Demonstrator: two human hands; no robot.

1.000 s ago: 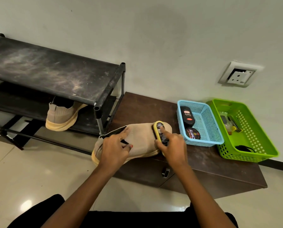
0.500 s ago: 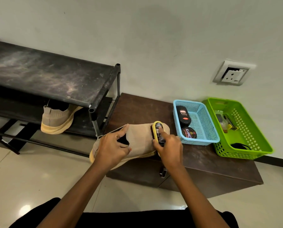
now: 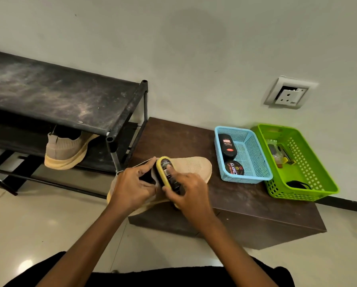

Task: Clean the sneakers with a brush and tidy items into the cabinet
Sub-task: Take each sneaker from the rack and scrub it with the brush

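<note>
The left hand [image 3: 134,183] is curled on the heel end of the sneaker [image 3: 194,167], its fingers hooked at the dark opening and the thumb reaching along the collar. The right hand [image 3: 191,189] is clamped on the brush [image 3: 166,172]. Its forefinger lies straight along the black top, and the thumb and other fingers curl round the yellow sides. The brush sits on the sneaker's upper just beside the opening, so the two hands nearly touch. The sneaker lies on the desk [image 3: 246,204] at its left front corner. Its toe points right and its heel and sole hang past the desk edge over the floor [image 3: 49,220]. Bare desk shows between the toe and the blue basket [image 3: 254,162], and more lies behind the sneaker up to the wall. A further bare strip runs in front of both baskets to the near edge. The blue basket holds a polish bottle [image 3: 227,146] and a tin [image 3: 234,168]. The green basket [image 3: 318,162] stands just beside it at the desk's right end. The rack [image 3: 59,96] stands close on the left, its corner post just behind the left hand. The second sneaker [image 3: 65,150] sits on the rack's lower shelf, heel outward. A socket [image 3: 287,93] is on the wall above the baskets.
</note>
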